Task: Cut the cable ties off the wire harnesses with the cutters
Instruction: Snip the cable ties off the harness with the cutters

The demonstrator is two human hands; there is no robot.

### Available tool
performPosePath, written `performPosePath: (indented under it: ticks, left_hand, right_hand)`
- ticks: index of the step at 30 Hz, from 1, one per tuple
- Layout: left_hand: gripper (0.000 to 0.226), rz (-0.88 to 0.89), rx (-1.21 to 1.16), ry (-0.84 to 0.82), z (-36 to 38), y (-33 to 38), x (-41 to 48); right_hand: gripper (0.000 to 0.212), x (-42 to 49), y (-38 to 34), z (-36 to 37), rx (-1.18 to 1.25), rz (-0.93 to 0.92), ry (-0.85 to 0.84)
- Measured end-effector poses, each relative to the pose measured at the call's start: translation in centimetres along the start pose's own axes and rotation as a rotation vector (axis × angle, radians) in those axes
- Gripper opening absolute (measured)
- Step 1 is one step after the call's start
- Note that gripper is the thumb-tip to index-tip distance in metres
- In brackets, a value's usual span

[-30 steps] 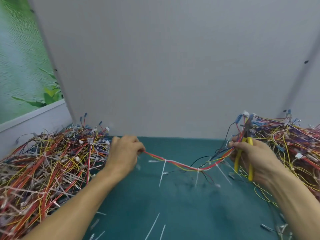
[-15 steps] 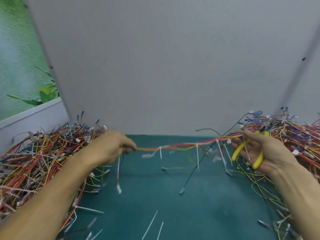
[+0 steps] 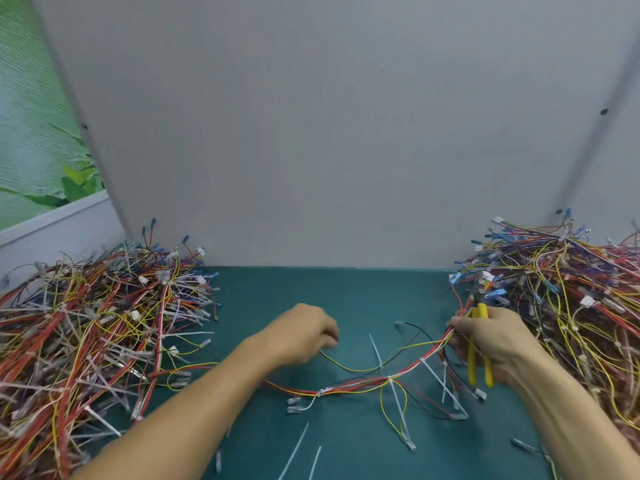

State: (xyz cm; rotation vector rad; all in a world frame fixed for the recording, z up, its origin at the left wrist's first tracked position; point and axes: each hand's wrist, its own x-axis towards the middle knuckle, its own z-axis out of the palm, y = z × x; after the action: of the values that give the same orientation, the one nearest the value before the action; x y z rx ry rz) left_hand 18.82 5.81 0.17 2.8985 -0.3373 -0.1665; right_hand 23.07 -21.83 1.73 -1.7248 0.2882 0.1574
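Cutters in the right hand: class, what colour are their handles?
Yellow; the cutters show best in the head view, gripped by the right hand.

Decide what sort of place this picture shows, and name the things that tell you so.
Likely a factory rework bench: heaps of wire harnesses either side of a green mat, loose cable ties on it, yellow-handled cutters in the right hand.

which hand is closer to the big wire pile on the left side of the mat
Left. The left hand is over the green mat just right of the wire pile; the right hand, gripping the yellow cutters, is far across the mat.
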Motion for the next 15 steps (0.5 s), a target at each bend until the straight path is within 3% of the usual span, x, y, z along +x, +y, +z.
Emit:
performPosePath:
  ticks: [9,12,15]
  left_hand:
    - [0.023,0.121,0.017,-0.036,4.1,4.5,1.7]
    - [0.025,0.138,0.176,-0.025,3.7,4.2,1.7]
    - [0.024,0.033,0.338,0.114,2.5,3.7,2.5]
  right_hand:
    - [0.015,0.2,0.5,0.5,-0.061,-0.069,0.043]
    - [0.018,0.2,0.6,0.8,-0.178,-0.135,0.073]
    - [0.017,0.1,0.5,1.1,-0.339,-0.177,0.047]
